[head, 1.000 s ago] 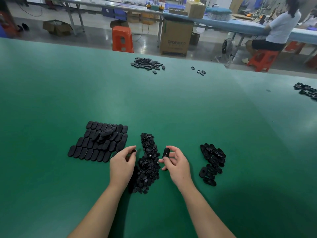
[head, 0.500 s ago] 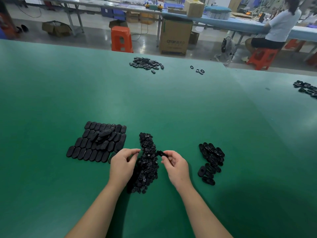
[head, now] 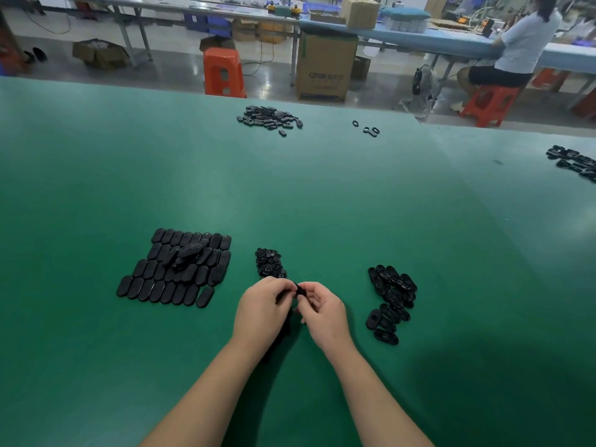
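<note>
Partly hiding small-parts pile, left hand, right hand pinch black part.

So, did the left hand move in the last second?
Yes. The left hand moved right, away from the rows of oval pieces and over the middle pile, to pinch the small black part with the right hand.

Upper middle of the frame: orange stool on the floor, tall cardboard box just right of it. Upper right: seated person on a second stool, small fan nearby.
</note>
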### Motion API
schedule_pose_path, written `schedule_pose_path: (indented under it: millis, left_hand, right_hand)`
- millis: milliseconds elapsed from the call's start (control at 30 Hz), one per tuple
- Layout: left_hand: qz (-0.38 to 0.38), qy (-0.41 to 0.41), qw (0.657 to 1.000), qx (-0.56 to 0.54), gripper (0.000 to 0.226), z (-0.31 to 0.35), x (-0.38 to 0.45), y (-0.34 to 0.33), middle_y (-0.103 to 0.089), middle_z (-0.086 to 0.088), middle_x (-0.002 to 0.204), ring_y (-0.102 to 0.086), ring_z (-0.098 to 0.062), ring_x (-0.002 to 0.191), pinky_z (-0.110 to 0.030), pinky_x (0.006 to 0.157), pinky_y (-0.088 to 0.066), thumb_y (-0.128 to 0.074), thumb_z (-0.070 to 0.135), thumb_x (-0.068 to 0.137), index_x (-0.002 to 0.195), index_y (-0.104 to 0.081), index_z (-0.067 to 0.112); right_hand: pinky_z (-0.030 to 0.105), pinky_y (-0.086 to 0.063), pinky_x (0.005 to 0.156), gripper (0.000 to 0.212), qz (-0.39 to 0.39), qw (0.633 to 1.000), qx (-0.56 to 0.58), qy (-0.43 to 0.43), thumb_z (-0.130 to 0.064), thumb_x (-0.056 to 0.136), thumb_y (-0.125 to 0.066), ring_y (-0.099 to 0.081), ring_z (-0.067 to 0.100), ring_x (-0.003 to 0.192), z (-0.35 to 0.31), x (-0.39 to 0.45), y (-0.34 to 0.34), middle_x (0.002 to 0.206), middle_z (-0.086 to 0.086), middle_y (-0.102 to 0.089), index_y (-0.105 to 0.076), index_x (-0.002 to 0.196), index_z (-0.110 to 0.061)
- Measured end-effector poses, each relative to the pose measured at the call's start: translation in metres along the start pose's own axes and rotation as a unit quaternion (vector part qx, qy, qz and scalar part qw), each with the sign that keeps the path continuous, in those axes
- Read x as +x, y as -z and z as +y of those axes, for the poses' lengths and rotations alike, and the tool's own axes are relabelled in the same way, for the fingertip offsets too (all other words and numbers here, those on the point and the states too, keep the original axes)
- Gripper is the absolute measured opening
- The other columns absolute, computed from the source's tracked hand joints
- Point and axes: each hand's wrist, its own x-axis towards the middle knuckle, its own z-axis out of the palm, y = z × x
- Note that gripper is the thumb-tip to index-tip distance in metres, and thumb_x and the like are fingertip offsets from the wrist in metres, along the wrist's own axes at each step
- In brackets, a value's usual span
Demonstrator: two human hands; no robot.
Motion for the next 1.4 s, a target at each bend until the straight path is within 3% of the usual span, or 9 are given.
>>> schedule_pose_path:
  millis: [133,300,600,767,933,1067,1233,1400]
  left_hand:
    - [-0.005,0.007,1.0,0.019,0.012,0.002,0.0,-0.005,-0.068,0.012,0.085,-0.062,-0.008,0.078,-0.035,0.073,-0.054,-0.069,0.015,0.087,0.091,-0.075,0.024]
    - [0.003,0.022,1.0,0.013,0.008,0.001,0.001,-0.008,-0.069,0.012,0.086,-0.063,-0.008,0.08,-0.034,0.075,-0.054,-0.068,0.018,0.09,0.092,-0.073,0.023]
    - [0.005,0.056,0.998,0.01,0.006,0.001,0.006,-0.007,-0.069,0.014,0.078,-0.063,-0.005,0.075,-0.031,0.072,-0.054,-0.072,0.018,0.086,0.085,-0.07,0.024]
    - [0.009,0.035,0.999,0.025,0.006,0.002,0.008,-0.006,-0.066,0.01,0.082,-0.061,-0.009,0.077,-0.032,0.073,-0.052,-0.073,0.016,0.085,0.085,-0.073,0.022]
    - [0.018,0.017,0.998,0.058,0.004,0.003,0.003,-0.009,-0.062,0.012,0.086,-0.058,-0.009,0.074,-0.032,0.067,-0.051,-0.069,0.02,0.09,0.089,-0.072,0.023]
    - [0.031,0.015,0.997,0.07,0.003,0.002,0.001,-0.01,-0.062,0.013,0.088,-0.059,-0.01,0.073,-0.03,0.065,-0.05,-0.068,0.023,0.091,0.09,-0.07,0.024]
    - [0.034,0.03,0.998,0.043,0.002,-0.001,0.003,-0.012,-0.062,0.011,0.086,-0.059,-0.009,0.077,-0.03,0.069,-0.05,-0.069,0.02,0.091,0.089,-0.07,0.022]
    - [0.036,-0.018,0.998,0.05,0.005,-0.007,0.001,-0.012,-0.061,0.015,0.089,-0.058,-0.006,0.075,-0.027,0.065,-0.049,-0.068,0.018,0.092,0.091,-0.071,0.022]
  right_hand:
    - [0.028,-0.055,0.067,0.03,-0.001,1.0,-0.005,0.004,-0.005,0.093,-0.063,-0.063,0.005,0.067,0.0,0.001,0.0,0.082,-0.006,-0.075,-0.069,0.093,-0.035]
    - [0.023,-0.054,0.066,0.031,0.0,1.0,-0.007,0.005,-0.005,0.094,-0.064,-0.063,0.001,0.064,-0.001,0.001,0.001,0.08,-0.014,-0.075,-0.068,0.094,-0.036]
    - [0.032,-0.058,0.065,0.028,-0.004,1.0,-0.008,0.001,-0.008,0.094,-0.065,-0.063,0.005,0.064,0.001,0.001,0.0,0.078,-0.008,-0.075,-0.069,0.097,-0.035]
    - [0.02,-0.053,0.058,0.027,-0.007,1.0,0.009,-0.003,-0.003,0.095,-0.063,-0.065,0.003,0.065,-0.001,0.0,0.001,0.074,-0.012,-0.073,-0.07,0.101,-0.028]
    - [0.018,-0.05,0.056,0.028,-0.008,1.0,0.008,-0.005,-0.002,0.096,-0.061,-0.059,0.001,0.056,-0.003,-0.001,0.003,0.069,-0.013,-0.07,-0.07,0.1,-0.027]
    - [0.019,-0.051,0.058,0.03,-0.016,1.0,0.011,-0.002,-0.002,0.096,-0.061,-0.06,0.001,0.056,-0.005,-0.002,0.003,0.071,-0.014,-0.072,-0.07,0.101,-0.03]
    - [0.018,-0.052,0.059,0.027,-0.021,0.999,0.039,-0.003,0.002,0.097,-0.059,-0.064,0.003,0.06,-0.009,-0.004,0.002,0.079,-0.011,-0.075,-0.072,0.106,-0.02]
    - [0.021,-0.053,0.06,0.025,-0.021,0.999,0.038,-0.003,0.002,0.097,-0.058,-0.064,0.006,0.061,-0.01,-0.005,0.003,0.077,-0.008,-0.072,-0.07,0.106,-0.018]
